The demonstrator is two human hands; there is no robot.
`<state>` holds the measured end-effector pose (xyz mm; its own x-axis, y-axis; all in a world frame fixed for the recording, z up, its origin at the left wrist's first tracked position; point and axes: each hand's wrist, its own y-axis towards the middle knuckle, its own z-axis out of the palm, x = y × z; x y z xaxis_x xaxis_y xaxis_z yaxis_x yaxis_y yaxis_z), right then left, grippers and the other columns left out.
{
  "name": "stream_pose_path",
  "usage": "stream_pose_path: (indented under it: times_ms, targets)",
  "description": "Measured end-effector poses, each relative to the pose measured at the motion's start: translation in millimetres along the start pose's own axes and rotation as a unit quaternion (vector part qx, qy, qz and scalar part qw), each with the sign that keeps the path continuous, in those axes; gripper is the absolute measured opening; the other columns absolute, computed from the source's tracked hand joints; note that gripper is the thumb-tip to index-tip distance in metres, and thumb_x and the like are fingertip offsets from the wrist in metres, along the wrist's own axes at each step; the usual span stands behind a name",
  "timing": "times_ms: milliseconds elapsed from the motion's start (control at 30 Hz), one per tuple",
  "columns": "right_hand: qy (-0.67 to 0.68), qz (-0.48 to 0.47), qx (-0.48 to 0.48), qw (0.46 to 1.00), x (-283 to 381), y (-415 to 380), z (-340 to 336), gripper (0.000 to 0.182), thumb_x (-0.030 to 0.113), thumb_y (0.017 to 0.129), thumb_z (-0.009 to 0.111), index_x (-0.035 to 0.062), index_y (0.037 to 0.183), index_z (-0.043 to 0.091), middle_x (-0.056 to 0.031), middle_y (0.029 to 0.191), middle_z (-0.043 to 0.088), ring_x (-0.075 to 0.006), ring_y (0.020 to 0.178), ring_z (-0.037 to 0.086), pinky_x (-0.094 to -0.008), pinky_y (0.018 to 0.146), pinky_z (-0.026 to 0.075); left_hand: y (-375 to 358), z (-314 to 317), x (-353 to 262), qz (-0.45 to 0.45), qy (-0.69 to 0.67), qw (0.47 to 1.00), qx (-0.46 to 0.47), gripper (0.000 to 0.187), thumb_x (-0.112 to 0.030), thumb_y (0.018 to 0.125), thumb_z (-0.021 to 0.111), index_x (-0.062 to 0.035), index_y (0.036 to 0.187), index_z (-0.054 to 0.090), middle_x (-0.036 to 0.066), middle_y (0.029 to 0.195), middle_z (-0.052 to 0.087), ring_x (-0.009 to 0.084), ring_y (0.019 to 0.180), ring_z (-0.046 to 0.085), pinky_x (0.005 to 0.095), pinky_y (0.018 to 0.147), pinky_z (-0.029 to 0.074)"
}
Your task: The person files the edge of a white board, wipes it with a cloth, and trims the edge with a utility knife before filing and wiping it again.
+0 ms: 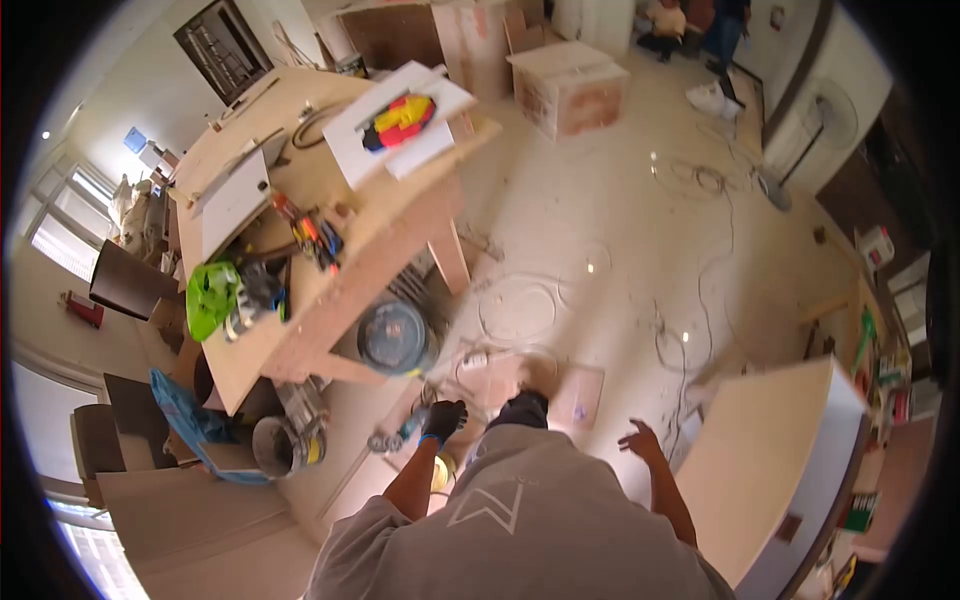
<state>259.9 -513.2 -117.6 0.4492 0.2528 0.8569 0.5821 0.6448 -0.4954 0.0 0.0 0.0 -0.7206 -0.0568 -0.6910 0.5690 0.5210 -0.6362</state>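
Observation:
My left hand (445, 420) wears a dark glove with a blue cuff and hangs low beside my body. The dark glove blurs its fingers, so I cannot make out whether they are curled or apart. On the floor close by it in view is a teal power tool (408, 428). My right hand (640, 441) is out to the side with its fingers spread and nothing in it. Below that hand is tiled floor, and a pale board-topped cabinet or box (765, 440) stands to its right.
A wooden workbench (390, 235) carries tools, a green bag (212, 298), and red-yellow gloves (402, 122) on white sheets. A dark round bucket (395, 335) stands beneath. Cables (708, 180) trail over the floor. A cardboard box (570, 88), a fan (826, 120) and people (668, 25) are farther off.

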Motion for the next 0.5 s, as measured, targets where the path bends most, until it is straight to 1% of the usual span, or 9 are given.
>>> stream_pose_path:
  times_ms: [33,67,100,133,167,267,367,467,500]
  targets:
    - [-0.208,0.01,-0.106,0.972,37,-3,16,0.057,0.007,0.092,0.066,-0.002,0.145,0.047,-0.0155,0.088,0.078,-0.0246,0.071,0.077,-0.0355,0.07,0.063,20,2,-35,0.05,0.037,0.998,-0.016,0.036,-0.045,0.095,0.065,-0.0132,0.09,0.081,0.013,0.088,0.08,0.0276,0.077,0.077,0.0441,0.067,0.06]
    - [-0.276,-0.007,-0.123,0.953,53,-2,14,0.045,0.011,0.094,0.066,-0.0045,0.136,0.056,-0.0136,0.086,0.078,-0.0208,0.074,0.077,-0.0344,0.068,0.063,50,7,-56,0.18,0.158,0.969,-0.057,0.046,-0.045,0.101,0.054,-0.009,0.087,0.079,0.016,0.086,0.078,0.0309,0.073,0.075,0.0446,0.069,0.06]
    - [-0.296,0.03,-0.116,0.948,135,7,-3,0.029,0.016,0.098,0.065,-0.0046,0.118,0.067,-0.0111,0.081,0.078,-0.0198,0.072,0.077,-0.0336,0.067,0.061,74,3,-149,0.253,0.245,0.935,-0.05,0.054,-0.046,0.104,0.045,-0.0076,0.084,0.077,0.019,0.086,0.075,0.0364,0.077,0.073,0.0481,0.075,0.058]
    - [-0.298,0.016,-0.118,0.947,160,32,0,0.025,0.018,0.098,0.065,-0.0042,0.108,0.069,-0.0109,0.079,0.077,-0.0202,0.068,0.076,-0.0338,0.066,0.061,136,5,-165,0.289,0.252,0.919,-0.093,0.049,-0.045,0.103,0.058,-0.0041,0.084,0.077,0.018,0.079,0.075,0.0302,0.076,0.075,0.0428,0.072,0.055]
    - [-0.298,-0.006,-0.122,0.947,185,67,4,0.025,0.02,0.099,0.065,-0.0037,0.098,0.071,-0.0107,0.077,0.077,-0.0205,0.065,0.075,-0.0339,0.065,0.06,105,-21,-264,0.21,0.069,0.973,-0.059,0.045,-0.044,0.103,0.06,-0.0044,0.088,0.076,0.02,0.084,0.075,0.035,0.079,0.074,0.043,0.072,0.054]
    - [-0.339,-0.013,-0.122,0.933,279,154,40,0.018,0.016,0.1,0.063,-0.0006,0.099,0.072,-0.0124,0.078,0.076,-0.0191,0.07,0.076,-0.0324,0.065,0.058,122,-58,-390,0.432,0.091,0.866,-0.234,0.03,-0.031,0.101,0.063,-0.0035,0.104,0.074,0.021,0.104,0.075,0.044,0.094,0.07,0.0493,0.084,0.056]
    - [-0.404,-0.181,-0.019,0.896,399,252,103,0.021,0.016,0.1,0.064,0.0017,0.114,0.072,-0.0136,0.09,0.077,-0.02,0.081,0.075,-0.034,0.074,0.057,136,-103,-481,0.445,0.006,0.817,-0.368,0.023,-0.018,0.097,0.069,-0.004,0.115,0.073,0.022,0.11,0.074,0.0401,0.104,0.071,0.0459,0.092,0.056]
    - [-0.416,-0.262,0.091,0.866,539,345,174,0.025,0.022,0.103,0.064,-0.0008,0.102,0.074,-0.0141,0.091,0.075,-0.0251,0.082,0.072,-0.0344,0.077,0.056,171,-152,-511,0.442,0.044,0.754,-0.483,0.032,-0.019,0.094,0.073,-0.0045,0.123,0.07,0.024,0.121,0.071,0.0413,0.112,0.069,0.0464,0.096,0.056]
    - [-0.363,-0.339,0.134,0.858,575,379,196,0.022,0.022,0.101,0.066,0.0004,0.099,0.072,-0.0193,0.089,0.071,-0.0353,0.08,0.069,-0.0399,0.073,0.053,186,-167,-517,0.435,0.102,0.722,-0.528,0.037,-0.021,0.094,0.074,-0.0054,0.127,0.069,0.024,0.124,0.07,0.042,0.115,0.068,0.047,0.098,0.055]
